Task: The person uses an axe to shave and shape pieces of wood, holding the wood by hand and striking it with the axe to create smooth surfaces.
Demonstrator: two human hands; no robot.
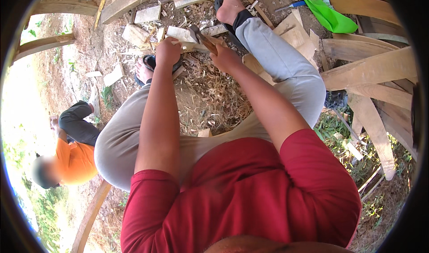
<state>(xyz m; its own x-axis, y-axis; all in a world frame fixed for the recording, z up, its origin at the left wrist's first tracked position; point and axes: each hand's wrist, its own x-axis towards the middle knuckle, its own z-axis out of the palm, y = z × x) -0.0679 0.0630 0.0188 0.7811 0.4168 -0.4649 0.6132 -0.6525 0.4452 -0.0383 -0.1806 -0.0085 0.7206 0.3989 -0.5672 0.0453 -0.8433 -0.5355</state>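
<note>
My right hand (225, 57) is closed round the wooden handle of a short tool with a dark metal head (195, 33), like a hammer or an adze. The tool's head is just above a pale piece of wood (195, 46), between my two hands. My left hand (169, 51) is closed at the left end of that wood. Its fingertips are partly hidden, and the contact is small in view. Both hands are low over the ground, between my feet.
Shavings and wood chips (219, 92) cover the ground. Offcuts (147, 14) lie beyond my hands. Curved planks (371, 67) are stacked at right, beside a green bag (328, 13) and a blue-handled tool (297, 4). A person in orange (78, 161) crouches at left.
</note>
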